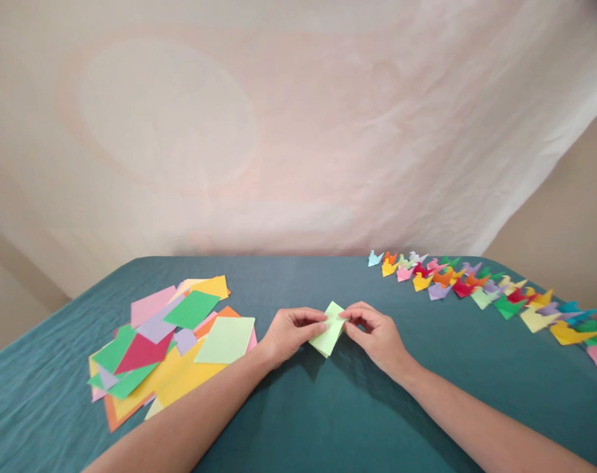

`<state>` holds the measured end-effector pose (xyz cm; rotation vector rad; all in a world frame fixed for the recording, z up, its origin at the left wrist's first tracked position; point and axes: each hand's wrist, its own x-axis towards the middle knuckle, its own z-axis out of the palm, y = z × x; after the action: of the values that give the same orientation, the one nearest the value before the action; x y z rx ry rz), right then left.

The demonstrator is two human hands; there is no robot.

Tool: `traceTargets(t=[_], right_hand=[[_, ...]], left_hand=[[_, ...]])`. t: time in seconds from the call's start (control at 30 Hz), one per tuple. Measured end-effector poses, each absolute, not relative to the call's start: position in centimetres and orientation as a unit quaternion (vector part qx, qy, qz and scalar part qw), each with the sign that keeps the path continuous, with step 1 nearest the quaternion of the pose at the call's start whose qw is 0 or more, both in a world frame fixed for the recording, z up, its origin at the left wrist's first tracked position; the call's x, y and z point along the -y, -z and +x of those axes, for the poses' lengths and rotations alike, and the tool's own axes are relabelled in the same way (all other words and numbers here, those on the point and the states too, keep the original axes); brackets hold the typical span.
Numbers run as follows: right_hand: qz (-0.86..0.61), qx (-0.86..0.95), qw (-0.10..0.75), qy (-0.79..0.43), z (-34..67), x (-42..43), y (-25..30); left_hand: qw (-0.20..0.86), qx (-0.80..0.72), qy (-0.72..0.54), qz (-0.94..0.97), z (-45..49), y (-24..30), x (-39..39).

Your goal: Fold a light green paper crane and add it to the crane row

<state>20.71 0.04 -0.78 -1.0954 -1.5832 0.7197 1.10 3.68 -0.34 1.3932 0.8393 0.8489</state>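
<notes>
A small folded piece of light green paper [329, 330] is held just above the teal tablecloth [298, 407] in the middle of the table. My left hand [291, 334] pinches its left edge with thumb and fingers closed. Opposite it, my right hand [375, 334] pinches the right upper edge, fingers curled. Both forearms reach in from the bottom of the view.
A loose pile of coloured paper squares [170, 341] lies to the left of my hands. Along the back right runs a row of several small folded paper figures [480, 289] in many colours. A pale cloth backdrop [298, 131] hangs behind the table.
</notes>
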Motion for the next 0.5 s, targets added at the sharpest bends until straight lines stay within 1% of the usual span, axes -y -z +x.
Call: traceTargets(t=[0.33,0.5], right_hand=[[-0.446,0.666,0.509,-0.313,20.73,-0.22,1.07],[-0.452,0.671,0.502,-0.306,20.64,-0.10,0.98]], left_hand=[[0.621,-0.346,-0.385,0.589,1.15,0.38,-3.77],[0.581,-0.344,-0.387,0.627,1.01,0.42,-3.87]])
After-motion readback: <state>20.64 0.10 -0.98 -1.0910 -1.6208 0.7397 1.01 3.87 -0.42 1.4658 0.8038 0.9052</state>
